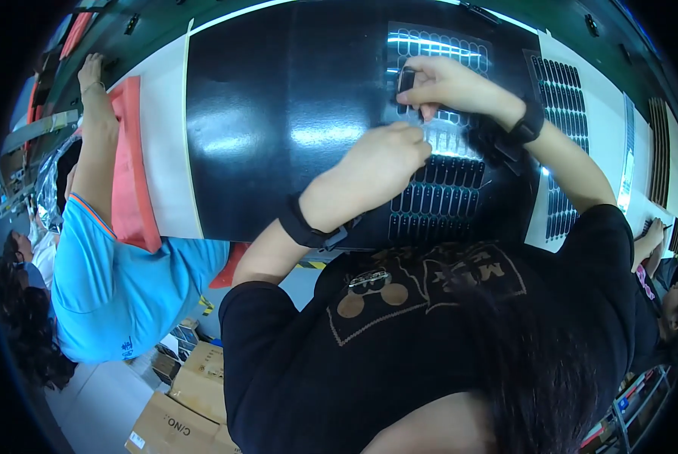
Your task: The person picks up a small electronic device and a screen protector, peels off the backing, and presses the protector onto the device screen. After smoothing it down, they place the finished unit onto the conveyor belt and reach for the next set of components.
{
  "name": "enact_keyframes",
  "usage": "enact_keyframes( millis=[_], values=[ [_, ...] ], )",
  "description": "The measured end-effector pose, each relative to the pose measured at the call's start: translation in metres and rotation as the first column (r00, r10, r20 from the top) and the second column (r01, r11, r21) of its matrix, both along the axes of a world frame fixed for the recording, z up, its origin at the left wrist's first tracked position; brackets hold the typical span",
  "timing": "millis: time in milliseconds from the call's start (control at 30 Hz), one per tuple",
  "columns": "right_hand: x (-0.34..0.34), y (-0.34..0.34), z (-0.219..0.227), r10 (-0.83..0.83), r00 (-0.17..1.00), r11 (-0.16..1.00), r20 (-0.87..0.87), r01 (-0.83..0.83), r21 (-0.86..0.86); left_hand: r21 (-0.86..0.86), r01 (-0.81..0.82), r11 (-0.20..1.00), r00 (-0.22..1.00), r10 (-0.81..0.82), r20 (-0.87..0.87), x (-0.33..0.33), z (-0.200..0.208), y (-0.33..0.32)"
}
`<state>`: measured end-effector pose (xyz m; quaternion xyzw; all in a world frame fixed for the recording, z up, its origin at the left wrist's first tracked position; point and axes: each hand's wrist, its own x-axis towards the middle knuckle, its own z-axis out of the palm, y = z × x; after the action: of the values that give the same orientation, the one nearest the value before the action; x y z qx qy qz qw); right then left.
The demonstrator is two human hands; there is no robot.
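A clear blister tray point(481, 47) with rows of long oval slots lies on the black mat point(241, 98). Black oval pieces point(433, 200) fill its near rows, while the slots at its far end look bare. Above the middle of the tray, my right hand point(452, 83) pinches a small black oval piece point(407, 80) upright between thumb and fingers. My left hand point(377, 163) is closed just nearer to me, over the tray's left edge. Its fingertips are pressed together, and what they hold, if anything, is hidden. Both wrists wear black bands.
A second tray of black pieces point(564, 94) lies to the right, partly behind my right forearm. On the left, a co-worker in a blue shirt point(112, 287) reaches past a red cloth point(132, 166). Another person's hand point(653, 236) is at the far right. Cardboard boxes point(176, 424) stand below.
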<state>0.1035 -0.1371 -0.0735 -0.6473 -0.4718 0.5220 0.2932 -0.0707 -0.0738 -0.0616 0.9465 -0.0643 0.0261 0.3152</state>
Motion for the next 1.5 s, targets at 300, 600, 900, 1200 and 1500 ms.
enact_keyframes(
  millis=[300,600,900,1200,1500],
  values=[
    [0.017,0.026,-0.004,-0.144,0.922,0.987,-0.359,0.107,-0.122,-0.168,-0.157,0.973,0.980,0.175,0.095,-0.010,0.063,0.009],
    [0.015,0.053,0.089,-0.227,0.966,0.858,-0.126,0.260,0.444,-0.635,-0.339,0.694,0.671,0.651,0.354,0.020,0.150,0.069],
    [-0.011,0.046,0.151,-0.370,0.925,0.689,0.086,0.211,0.693,-0.950,-0.072,0.303,0.672,0.719,0.179,0.039,0.138,0.081],
    [-0.013,0.051,0.153,-0.398,0.903,0.678,0.164,0.169,0.716,-0.880,-0.200,0.432,0.712,0.681,0.173,0.040,0.136,0.092],
    [-0.010,0.051,0.158,-0.405,0.873,0.708,0.271,0.112,0.698,-0.830,-0.253,0.497,0.713,0.676,0.187,0.044,0.137,0.092]
  ],
)
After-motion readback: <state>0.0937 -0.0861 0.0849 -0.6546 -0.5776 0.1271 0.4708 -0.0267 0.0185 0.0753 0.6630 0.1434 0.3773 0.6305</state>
